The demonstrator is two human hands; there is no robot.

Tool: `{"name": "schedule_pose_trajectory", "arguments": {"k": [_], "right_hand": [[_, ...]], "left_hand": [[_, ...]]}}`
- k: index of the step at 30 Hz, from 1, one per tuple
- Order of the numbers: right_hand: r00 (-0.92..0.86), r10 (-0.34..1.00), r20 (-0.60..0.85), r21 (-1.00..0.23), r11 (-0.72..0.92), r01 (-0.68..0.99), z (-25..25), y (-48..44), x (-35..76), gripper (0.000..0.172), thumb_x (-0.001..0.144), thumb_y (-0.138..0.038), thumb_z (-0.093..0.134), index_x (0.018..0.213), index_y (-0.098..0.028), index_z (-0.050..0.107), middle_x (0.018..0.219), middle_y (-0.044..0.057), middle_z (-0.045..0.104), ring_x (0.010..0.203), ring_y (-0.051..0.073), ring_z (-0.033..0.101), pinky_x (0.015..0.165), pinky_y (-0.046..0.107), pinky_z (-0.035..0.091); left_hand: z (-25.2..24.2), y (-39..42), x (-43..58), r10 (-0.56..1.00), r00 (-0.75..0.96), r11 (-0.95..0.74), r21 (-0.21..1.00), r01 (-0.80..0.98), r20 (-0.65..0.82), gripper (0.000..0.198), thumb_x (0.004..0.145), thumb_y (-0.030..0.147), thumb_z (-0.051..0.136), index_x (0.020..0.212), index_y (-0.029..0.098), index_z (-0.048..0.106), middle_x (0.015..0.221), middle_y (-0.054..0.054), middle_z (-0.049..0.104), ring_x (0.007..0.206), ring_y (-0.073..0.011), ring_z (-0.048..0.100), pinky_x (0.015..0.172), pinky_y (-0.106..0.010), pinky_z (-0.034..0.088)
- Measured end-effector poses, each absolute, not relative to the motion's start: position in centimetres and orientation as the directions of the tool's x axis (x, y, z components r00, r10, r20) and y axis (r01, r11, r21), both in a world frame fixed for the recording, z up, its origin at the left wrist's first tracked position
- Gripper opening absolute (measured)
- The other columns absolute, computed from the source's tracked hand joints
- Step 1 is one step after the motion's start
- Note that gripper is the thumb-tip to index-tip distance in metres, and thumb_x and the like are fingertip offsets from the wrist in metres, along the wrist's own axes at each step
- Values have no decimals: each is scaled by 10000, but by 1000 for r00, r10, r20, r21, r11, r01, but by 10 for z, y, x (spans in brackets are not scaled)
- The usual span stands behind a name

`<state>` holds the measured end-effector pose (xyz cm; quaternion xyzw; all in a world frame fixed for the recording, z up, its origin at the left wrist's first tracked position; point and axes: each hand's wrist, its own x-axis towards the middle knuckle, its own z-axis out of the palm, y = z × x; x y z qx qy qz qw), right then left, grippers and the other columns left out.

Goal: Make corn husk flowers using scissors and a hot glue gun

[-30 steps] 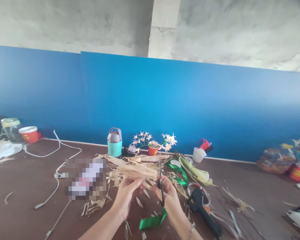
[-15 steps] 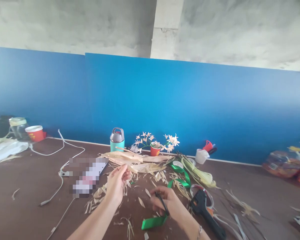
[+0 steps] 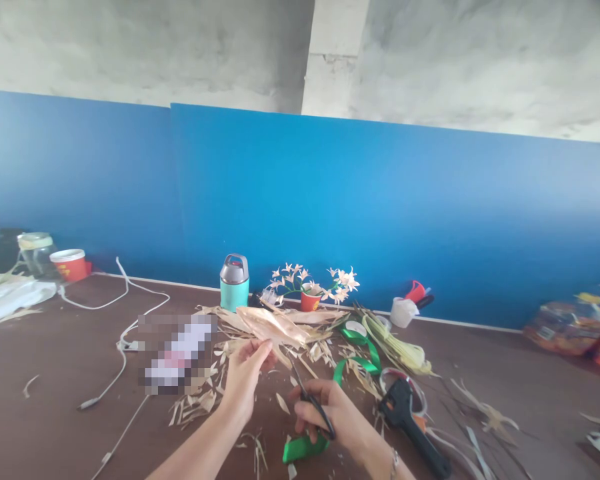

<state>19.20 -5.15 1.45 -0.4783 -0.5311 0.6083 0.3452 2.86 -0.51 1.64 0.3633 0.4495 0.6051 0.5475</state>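
Observation:
Between thumb and fingers, my left hand [image 3: 250, 373] pinches a pale, dry corn husk [image 3: 267, 325] that spreads out above the knuckles. My right hand [image 3: 325, 410] is wrapped round the dark handles of a pair of scissors [image 3: 314, 401]. The blades point up and left, close to the narrow lower end of the husk; whether they touch it I cannot tell. A green ribbon [image 3: 303, 448] lies on the table below my right hand, partly hidden by it. Husk scraps [image 3: 203, 397] are scattered around both hands.
A phone [image 3: 180, 353] lies left, near white cables [image 3: 125, 360]. A teal flask [image 3: 235, 287] and a red cup [image 3: 310, 298] with husk flowers stand at the back. Right are a bundle of pale stalks [image 3: 397, 347] and a black glue gun [image 3: 413, 423].
My left hand has moved slightly right and down, and the husk it holds now stands raised and spread. The scissors have turned, with their blades now up toward the husk.

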Motion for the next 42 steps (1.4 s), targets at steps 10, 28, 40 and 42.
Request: {"name": "schedule_pose_trajectory", "arguments": {"k": [10, 28, 40, 42], "right_hand": [[-271, 932, -241, -969, -214, 128, 16, -51, 191, 433, 582, -478, 709, 792, -107, 639, 506, 0, 606, 350, 48, 410, 374, 176, 252], [-222, 947, -233, -962, -190, 198, 9, -48, 195, 307, 639, -388, 676, 775, -113, 660, 395, -54, 496, 325, 38, 319, 355, 184, 218], [-258, 939, -228, -962, -176, 209, 7, -47, 196, 232, 661, -314, 648, 758, -103, 643, 368, -76, 459, 319, 35, 306, 358, 188, 212], [-255, 937, -237, -958, -181, 224, 6, -47, 197, 222, 663, -296, 639, 767, -99, 642, 370, -75, 463, 321, 36, 312, 357, 186, 209]], "left_hand": [[19, -7, 30, 992, -101, 34, 943, -332, -71, 272, 586, 386, 717, 546, 161, 570, 531, -4, 633, 524, -135, 574, 542, -226, 420], [14, -3, 27, 995, -86, 6, 933, -360, -40, 258, 618, 358, 720, 565, 152, 574, 540, -7, 627, 531, -125, 565, 523, -213, 407], [11, -1, 24, 999, -40, 16, 936, -351, -32, 268, 621, 375, 715, 551, 155, 580, 527, 11, 616, 513, -109, 541, 522, -207, 390], [11, -1, 24, 999, -27, 25, 935, -353, -36, 267, 622, 371, 716, 552, 152, 579, 528, 11, 615, 507, -104, 537, 516, -204, 387]]}}
